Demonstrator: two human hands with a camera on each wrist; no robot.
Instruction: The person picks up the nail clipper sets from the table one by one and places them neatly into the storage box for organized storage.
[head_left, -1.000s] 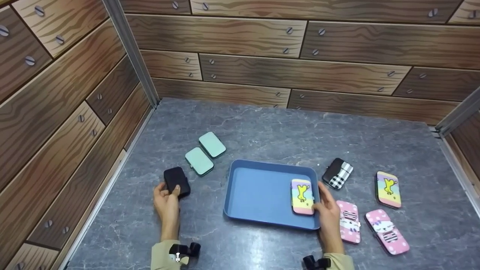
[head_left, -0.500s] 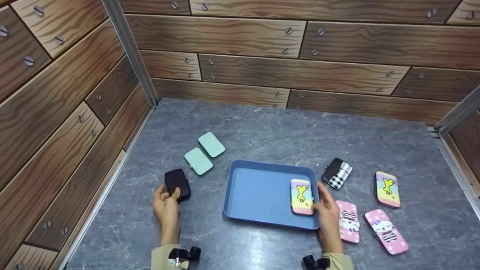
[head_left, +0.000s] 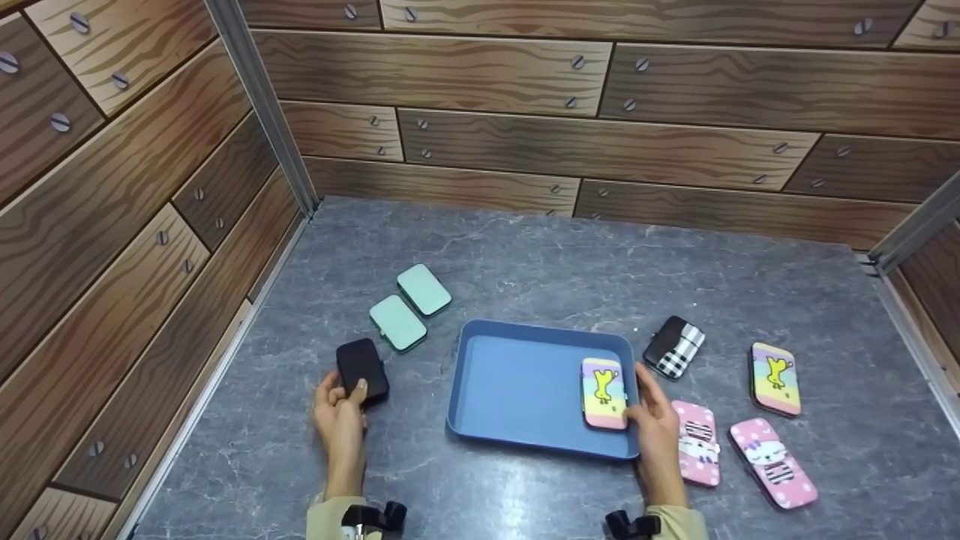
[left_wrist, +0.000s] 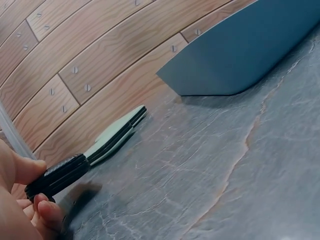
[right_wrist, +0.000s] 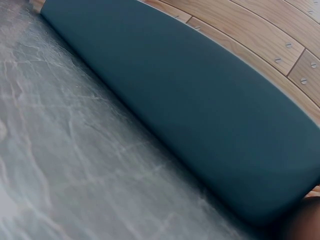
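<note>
My left hand point(head_left: 341, 420) pinches a small flat black case point(head_left: 361, 369), thumb on top and fingers below. In the left wrist view, the black case point(left_wrist: 57, 175) is lifted off the table, with a shadow beneath it. My right hand point(head_left: 658, 435) holds the right wall of a blue tray point(head_left: 517, 444), its thumb over the rim and the fingers along the outside. Inside the tray, at its right end, lies a pastel striped case point(head_left: 604, 412) with a yellow animal figure, close to that thumb. The right wrist view shows mostly the tray's outer wall point(right_wrist: 175, 100).
Two mint-green cases point(head_left: 424, 289) lie side by side behind the left hand. Right of the tray are a black case with a checked panel point(head_left: 676, 347), another striped case point(head_left: 775, 379) and two pink cat cases point(head_left: 772, 463). Wood-patterned walls point(head_left: 480, 135) enclose the grey table point(head_left: 517, 255).
My left hand has moved slightly right and toward the near edge with the black case, away from the mint cases. The right hand and the tray have stayed put.
</note>
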